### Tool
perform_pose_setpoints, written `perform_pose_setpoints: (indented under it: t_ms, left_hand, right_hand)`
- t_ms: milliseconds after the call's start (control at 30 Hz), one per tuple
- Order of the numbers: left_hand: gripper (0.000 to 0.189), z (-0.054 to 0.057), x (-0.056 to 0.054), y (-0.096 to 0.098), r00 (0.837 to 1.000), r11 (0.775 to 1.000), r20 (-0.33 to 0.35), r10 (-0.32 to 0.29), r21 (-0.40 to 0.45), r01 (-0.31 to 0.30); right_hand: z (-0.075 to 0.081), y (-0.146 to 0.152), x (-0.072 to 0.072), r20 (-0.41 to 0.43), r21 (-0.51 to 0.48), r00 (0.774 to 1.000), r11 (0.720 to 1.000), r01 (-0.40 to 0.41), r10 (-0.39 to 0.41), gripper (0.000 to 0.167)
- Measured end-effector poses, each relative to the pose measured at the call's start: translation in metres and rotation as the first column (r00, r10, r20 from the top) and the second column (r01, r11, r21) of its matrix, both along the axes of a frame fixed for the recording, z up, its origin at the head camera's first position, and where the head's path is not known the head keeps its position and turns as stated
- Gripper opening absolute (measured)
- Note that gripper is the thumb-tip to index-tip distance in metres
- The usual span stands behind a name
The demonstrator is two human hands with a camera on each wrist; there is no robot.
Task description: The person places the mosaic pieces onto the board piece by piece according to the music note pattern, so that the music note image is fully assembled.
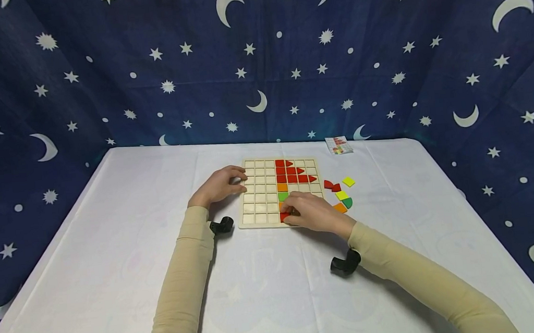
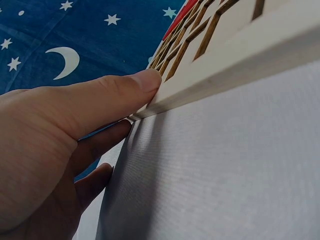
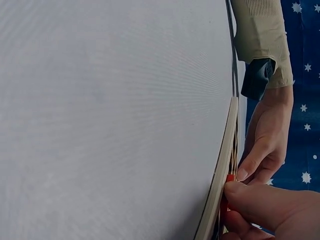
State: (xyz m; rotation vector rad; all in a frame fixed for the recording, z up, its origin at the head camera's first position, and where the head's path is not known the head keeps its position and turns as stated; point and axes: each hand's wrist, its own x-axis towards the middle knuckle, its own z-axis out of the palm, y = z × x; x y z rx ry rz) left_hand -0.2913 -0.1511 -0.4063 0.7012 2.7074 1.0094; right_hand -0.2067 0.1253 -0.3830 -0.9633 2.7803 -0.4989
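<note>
"Hands at a gridded board (image 1: 261,209): fingers loose, the left hand (image 1: 221,184) touches its left edge; the right hand (image 1: 310,212) pinches a red piece (image 1: 283,217) at the near side."

"Beside them?"

"Loose coloured pieces (image 1: 342,195) lie just right of the board, a printed card (image 1: 339,145) farther back on the white-covered surface (image 1: 267,292)."

"And beyond?"

"Dark blue cloth (image 1: 205,95) of pale moons and stars, behind and on both sides."

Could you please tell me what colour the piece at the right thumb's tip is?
The piece is red, seen best in the right wrist view.
</note>
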Motion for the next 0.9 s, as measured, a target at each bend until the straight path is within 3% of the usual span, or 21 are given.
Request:
perform_pose_setpoints:
  t_ms: [533,900]
  left_hand:
    - [0.038,0.0,-0.001,0.0,1.0,1.0,-0.004,-0.002,-0.003,0.002]
    - [0.038,0.0,0.0,0.001,1.0,1.0,-0.002,0.009,-0.006,-0.009]
  right_hand:
    - [0.0,0.002,0.0,-0.006,-0.03,1.0,1.0,0.007,-0.008,0.021]
    - [0.01,0.05,-0.01,0.043,-0.129,0.984,0.976,0.174,-0.17,0.021]
